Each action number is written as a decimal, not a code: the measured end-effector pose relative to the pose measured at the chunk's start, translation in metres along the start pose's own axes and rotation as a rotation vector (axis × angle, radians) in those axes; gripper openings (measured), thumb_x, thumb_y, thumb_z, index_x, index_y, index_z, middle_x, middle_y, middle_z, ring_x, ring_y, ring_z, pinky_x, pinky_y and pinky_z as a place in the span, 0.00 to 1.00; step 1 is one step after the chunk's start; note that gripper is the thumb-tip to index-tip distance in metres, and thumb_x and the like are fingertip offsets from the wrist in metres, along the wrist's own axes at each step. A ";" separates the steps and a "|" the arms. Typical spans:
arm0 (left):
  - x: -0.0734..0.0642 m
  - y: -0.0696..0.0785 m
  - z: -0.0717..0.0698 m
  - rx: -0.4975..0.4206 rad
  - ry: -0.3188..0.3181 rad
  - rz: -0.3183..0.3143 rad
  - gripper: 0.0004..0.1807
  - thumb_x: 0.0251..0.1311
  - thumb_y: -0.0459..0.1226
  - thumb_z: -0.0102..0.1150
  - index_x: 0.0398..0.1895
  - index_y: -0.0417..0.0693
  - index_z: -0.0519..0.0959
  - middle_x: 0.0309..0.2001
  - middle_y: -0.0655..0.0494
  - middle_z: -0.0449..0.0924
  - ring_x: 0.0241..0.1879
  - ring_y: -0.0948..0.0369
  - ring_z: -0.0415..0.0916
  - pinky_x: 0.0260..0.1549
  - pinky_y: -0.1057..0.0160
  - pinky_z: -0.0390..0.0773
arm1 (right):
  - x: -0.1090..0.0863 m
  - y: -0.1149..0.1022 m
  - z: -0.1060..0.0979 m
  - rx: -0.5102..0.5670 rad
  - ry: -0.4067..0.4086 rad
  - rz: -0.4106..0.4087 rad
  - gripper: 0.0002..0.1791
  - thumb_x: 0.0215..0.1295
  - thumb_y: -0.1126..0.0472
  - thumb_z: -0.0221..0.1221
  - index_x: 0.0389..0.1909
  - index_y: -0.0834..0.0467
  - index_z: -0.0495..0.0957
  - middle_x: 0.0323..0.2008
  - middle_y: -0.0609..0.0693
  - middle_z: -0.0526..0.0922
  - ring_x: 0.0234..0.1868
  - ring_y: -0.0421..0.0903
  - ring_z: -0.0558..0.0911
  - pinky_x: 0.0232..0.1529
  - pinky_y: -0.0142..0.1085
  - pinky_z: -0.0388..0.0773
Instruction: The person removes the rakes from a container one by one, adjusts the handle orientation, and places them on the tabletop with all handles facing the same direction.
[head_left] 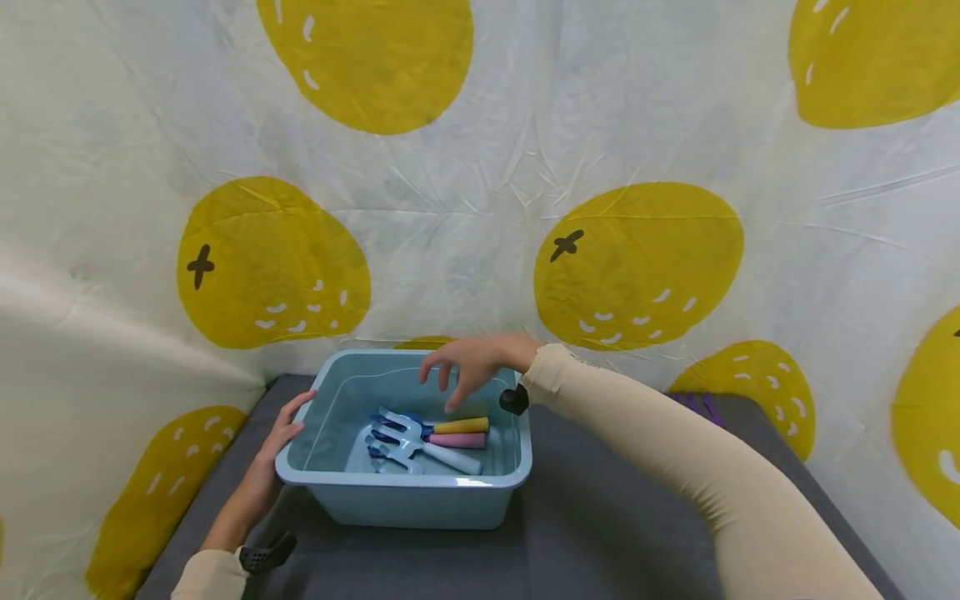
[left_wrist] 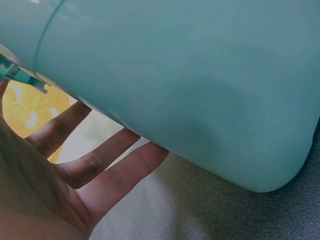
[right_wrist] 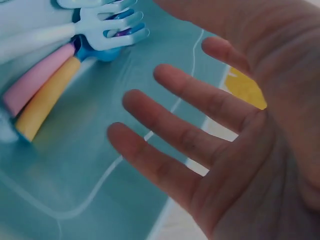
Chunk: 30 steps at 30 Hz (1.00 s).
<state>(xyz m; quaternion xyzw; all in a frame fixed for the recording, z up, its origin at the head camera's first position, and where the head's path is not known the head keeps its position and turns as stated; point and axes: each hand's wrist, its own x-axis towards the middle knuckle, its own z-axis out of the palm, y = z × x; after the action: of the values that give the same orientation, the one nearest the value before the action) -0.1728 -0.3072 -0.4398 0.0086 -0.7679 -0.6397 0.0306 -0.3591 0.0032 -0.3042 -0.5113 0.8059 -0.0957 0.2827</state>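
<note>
A light blue plastic basin [head_left: 408, 504] stands on the dark cloth surface. At its left side my left hand [head_left: 272, 450] touches the rim and outer wall; three fairly straight fingers [left_wrist: 127, 167] meet that wall in the left wrist view. Over the basin's inside hovers my right hand [head_left: 477, 364], palm down, fingers spread and loosely bent, holding nothing. Beneath it lie several toy garden tools: a light blue hand fork [head_left: 452, 457], a tool with a pink handle [right_wrist: 40, 80] and one with a yellow handle [right_wrist: 49, 100]. Their blue heads partly overlap, hiding some shapes.
A pale cloth with large yellow fruit prints [head_left: 637, 262] hangs behind and beside the dark grey surface [head_left: 600, 500]. Something purple [head_left: 697, 407] lies at that surface's back right, partly hidden behind my right sleeve. Each wrist wears a black device [head_left: 267, 553].
</note>
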 end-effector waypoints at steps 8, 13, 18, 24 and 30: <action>-0.004 0.002 0.000 0.006 0.008 0.012 0.32 0.79 0.52 0.32 0.82 0.63 0.47 0.81 0.48 0.34 0.73 0.38 0.43 0.64 0.29 0.49 | 0.036 0.008 0.020 0.128 -0.171 0.126 0.32 0.65 0.55 0.71 0.67 0.44 0.70 0.46 0.49 0.82 0.49 0.50 0.84 0.46 0.47 0.84; -0.005 0.004 0.002 0.003 0.002 0.015 0.31 0.79 0.51 0.32 0.82 0.62 0.47 0.81 0.49 0.34 0.72 0.39 0.43 0.64 0.30 0.50 | 0.058 0.010 0.038 0.088 -0.228 0.231 0.31 0.62 0.51 0.73 0.65 0.41 0.73 0.48 0.48 0.79 0.47 0.50 0.86 0.45 0.43 0.83; -0.006 0.006 0.008 0.003 -0.002 0.016 0.31 0.79 0.51 0.32 0.82 0.61 0.47 0.81 0.50 0.35 0.72 0.39 0.45 0.64 0.31 0.51 | 0.067 0.016 0.060 -0.008 -0.242 0.316 0.25 0.55 0.48 0.76 0.53 0.35 0.79 0.47 0.46 0.78 0.42 0.46 0.83 0.44 0.45 0.80; -0.008 0.007 0.009 0.008 0.006 0.009 0.31 0.79 0.52 0.32 0.82 0.62 0.48 0.81 0.50 0.35 0.72 0.39 0.45 0.65 0.30 0.51 | 0.075 0.017 0.075 -0.037 -0.300 0.324 0.23 0.55 0.52 0.77 0.48 0.38 0.78 0.38 0.48 0.84 0.39 0.46 0.82 0.41 0.43 0.79; -0.010 0.007 0.009 0.006 0.007 0.004 0.32 0.78 0.52 0.32 0.82 0.62 0.47 0.81 0.50 0.34 0.72 0.38 0.44 0.64 0.28 0.50 | 0.070 0.004 0.081 -0.102 -0.275 0.282 0.22 0.59 0.57 0.75 0.48 0.41 0.75 0.36 0.47 0.82 0.36 0.45 0.82 0.38 0.40 0.79</action>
<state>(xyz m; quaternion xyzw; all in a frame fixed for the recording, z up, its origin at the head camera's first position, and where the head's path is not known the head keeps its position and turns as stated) -0.1627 -0.2964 -0.4352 0.0095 -0.7699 -0.6372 0.0345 -0.3395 -0.0457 -0.3978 -0.4153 0.8272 0.0564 0.3743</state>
